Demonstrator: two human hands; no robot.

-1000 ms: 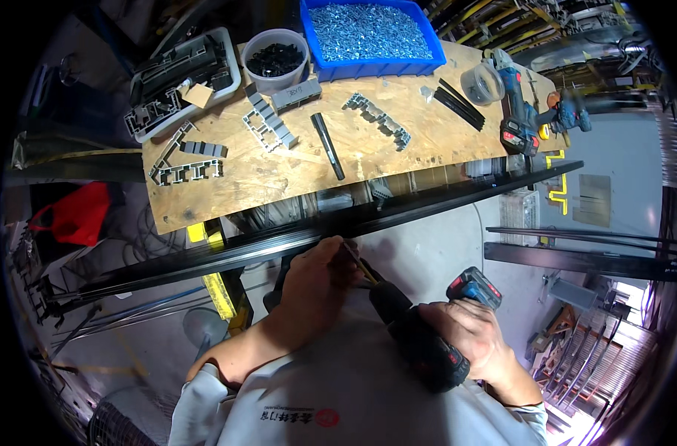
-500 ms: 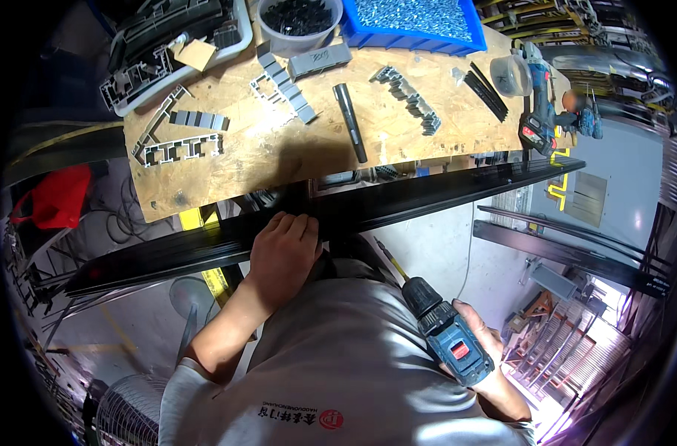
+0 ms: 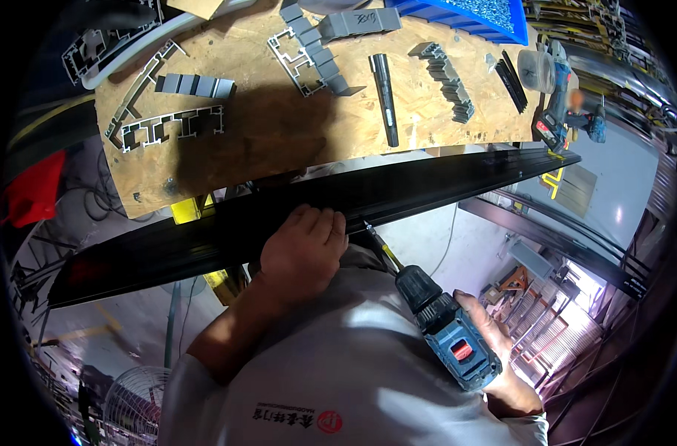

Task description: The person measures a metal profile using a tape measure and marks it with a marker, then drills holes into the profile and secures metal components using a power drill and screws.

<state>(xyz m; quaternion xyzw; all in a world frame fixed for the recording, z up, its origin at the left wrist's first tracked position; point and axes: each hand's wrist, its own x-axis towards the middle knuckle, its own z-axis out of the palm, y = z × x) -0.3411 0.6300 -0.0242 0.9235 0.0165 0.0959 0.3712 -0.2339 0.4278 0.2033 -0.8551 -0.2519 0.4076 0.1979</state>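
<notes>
A long black metal profile [image 3: 442, 184] runs across in front of me, along the near side of the workbench. Curled over its near edge, the fingers of my left hand [image 3: 301, 253] grip it close to the middle. My right hand [image 3: 494, 331] is wrapped around a blue and black cordless drill [image 3: 457, 346]; the fingers under the body are hidden. From the chuck a long driver bit [image 3: 387, 254] points up and left. Its tip is at the profile's near edge, just right of my left hand; whether a screw sits there is too small to tell.
On the wooden workbench [image 3: 256, 163] lie cut profile pieces [image 3: 193, 85], a black marker [image 3: 384, 97] and a blue bin [image 3: 472, 18] of small metal parts. Another cordless tool [image 3: 554, 104] stands at its right end. A fan [image 3: 137, 390] is at lower left.
The drill has come forward, bringing the bit tip from short of the profile to its near edge. My left hand stays gripping the profile, which now shows more of its face. The view has shifted.
</notes>
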